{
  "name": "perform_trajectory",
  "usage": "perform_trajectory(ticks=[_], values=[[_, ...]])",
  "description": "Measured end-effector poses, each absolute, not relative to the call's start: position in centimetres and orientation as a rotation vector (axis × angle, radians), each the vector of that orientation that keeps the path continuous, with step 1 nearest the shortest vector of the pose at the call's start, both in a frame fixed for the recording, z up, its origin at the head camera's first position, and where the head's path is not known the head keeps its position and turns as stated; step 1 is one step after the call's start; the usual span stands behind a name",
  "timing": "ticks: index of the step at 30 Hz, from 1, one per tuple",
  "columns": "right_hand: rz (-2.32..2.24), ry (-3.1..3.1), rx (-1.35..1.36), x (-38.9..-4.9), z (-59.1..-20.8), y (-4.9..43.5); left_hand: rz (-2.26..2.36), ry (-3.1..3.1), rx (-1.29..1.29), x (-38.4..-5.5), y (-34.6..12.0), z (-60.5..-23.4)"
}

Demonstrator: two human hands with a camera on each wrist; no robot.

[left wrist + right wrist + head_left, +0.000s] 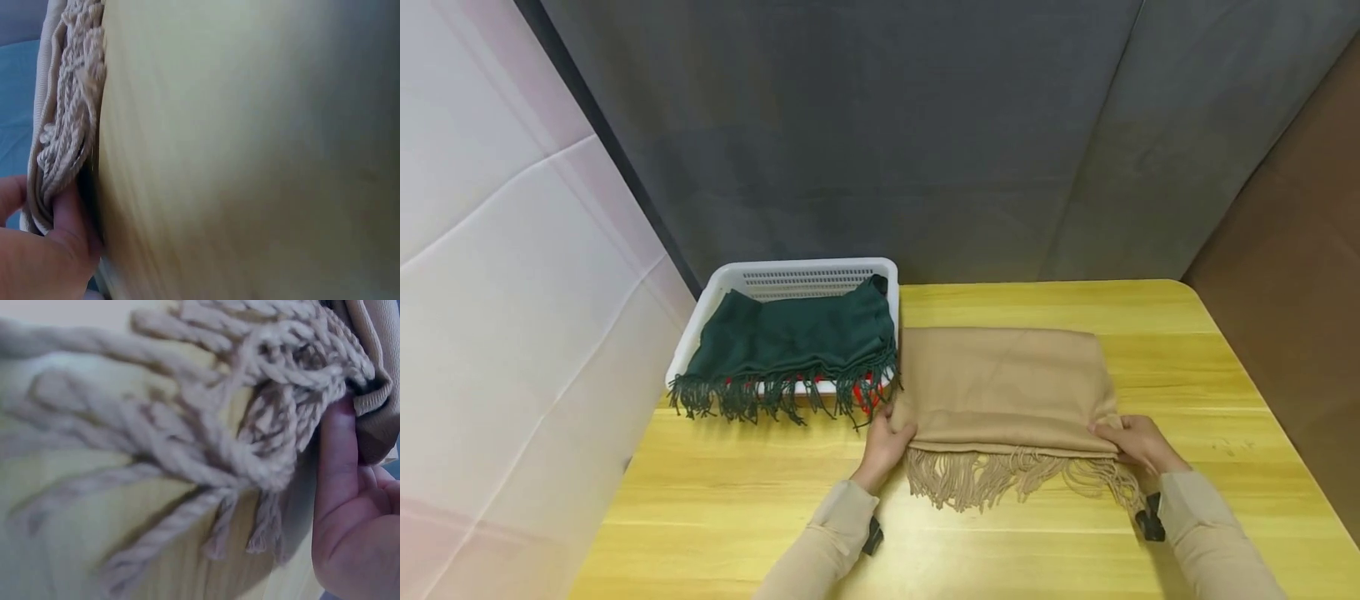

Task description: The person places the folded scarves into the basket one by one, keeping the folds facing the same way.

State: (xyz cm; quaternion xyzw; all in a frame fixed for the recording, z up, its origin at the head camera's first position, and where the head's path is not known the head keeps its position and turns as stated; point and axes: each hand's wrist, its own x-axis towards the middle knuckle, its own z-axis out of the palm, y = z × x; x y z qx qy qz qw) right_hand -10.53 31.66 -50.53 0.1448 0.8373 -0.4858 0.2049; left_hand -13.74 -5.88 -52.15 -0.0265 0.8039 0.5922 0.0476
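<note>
A folded tan scarf [1007, 383] lies on the table, its fringe [962, 479] pointing toward the person. At its near left corner the left hand [883, 446] pinches the folded layers, thumb on top and fingers beneath. The right hand [1138, 443] grips the near right corner the same way. In the left wrist view, fingers [69, 219] wrap the stacked edge of the scarf [44, 106]. In the right wrist view, a finger [340, 456] reaches under the cloth beside the twisted tassels [269, 425].
Left of the tan scarf stands a white plastic basket [700, 321]. A dark green fringed scarf [797, 329] lies in it, tassels hanging over the front rim, with something red [867, 392] beneath. The wooden table [700, 500] ends at a grey partition [880, 150].
</note>
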Motion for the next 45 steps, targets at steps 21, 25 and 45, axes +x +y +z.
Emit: perform_trajectory(ticks=[21, 25, 45], values=[[-1.421, 2.13, 0.172, -7.0, -50.7, 32.5, 1.697, 2.183, 0.062, -8.2, -9.6, -50.7], [-1.429, 2.074, 0.135, -6.5, -50.8, 32.6, 1.718, 2.152, 0.077, -7.2, -10.3, -50.2], [-1.463, 1.975, 0.112, -3.3, -51.1, 31.3, 1.612, 2.218, 0.113, -3.7, -12.9, -50.8]])
